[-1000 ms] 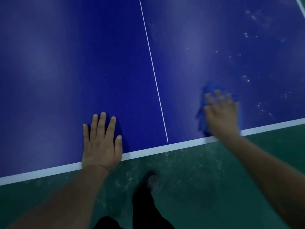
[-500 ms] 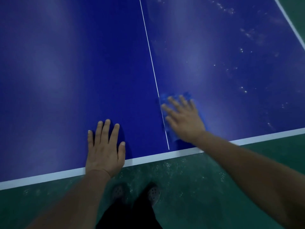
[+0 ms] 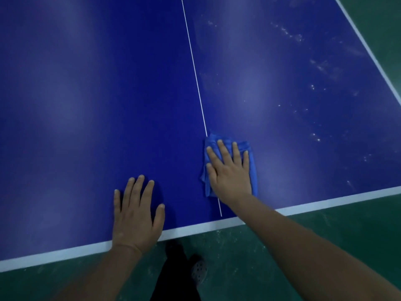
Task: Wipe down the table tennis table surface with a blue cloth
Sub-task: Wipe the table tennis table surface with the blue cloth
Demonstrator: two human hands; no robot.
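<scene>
Pressing flat near the bench's white edge, the left hand is spread open; beyond it, the blue cloth (folded, covering the centre line) is pinned beneath the right hand's straight fingers.

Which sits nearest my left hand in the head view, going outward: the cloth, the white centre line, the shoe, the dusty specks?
From the left hand:
1. Shoe, on the floor below the table edge, and white centre line, to the right: too close to call.
2. Cloth, right of the line, under the right hand.
3. Dusty specks, far right.
</scene>
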